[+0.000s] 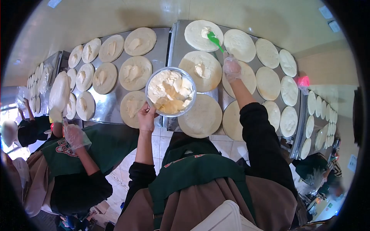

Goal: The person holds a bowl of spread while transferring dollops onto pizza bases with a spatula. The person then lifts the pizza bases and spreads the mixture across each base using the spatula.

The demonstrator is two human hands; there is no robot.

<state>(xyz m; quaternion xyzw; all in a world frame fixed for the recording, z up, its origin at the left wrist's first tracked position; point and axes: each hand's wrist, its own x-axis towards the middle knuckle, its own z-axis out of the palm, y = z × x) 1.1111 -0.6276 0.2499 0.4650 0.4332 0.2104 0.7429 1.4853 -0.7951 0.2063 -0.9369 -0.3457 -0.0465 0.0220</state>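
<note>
My left hand (147,116) grips the rim of a round metal bowl (170,114), tilted toward me over the table. Pale, creamy spread (168,85) fills much of it. In a clear plastic glove, my right hand (232,68) is closed round the handle of a green spatula (214,38). The spatula's blade touches a dollop of spread (206,32) on the far dough round (194,40). A second dollop (200,70) lies on the nearer dough round (213,79). Below the bowl, a plain dough round (200,117) lies at the table edge.
Several plain dough rounds (268,83) cover the metal table (227,95) to my right. On the left table (161,38), several rounds (136,72) carry spread. A co-worker's gloved hand (75,136) is at the left, near a raised dough round (60,92). Other people stand farther off on both sides.
</note>
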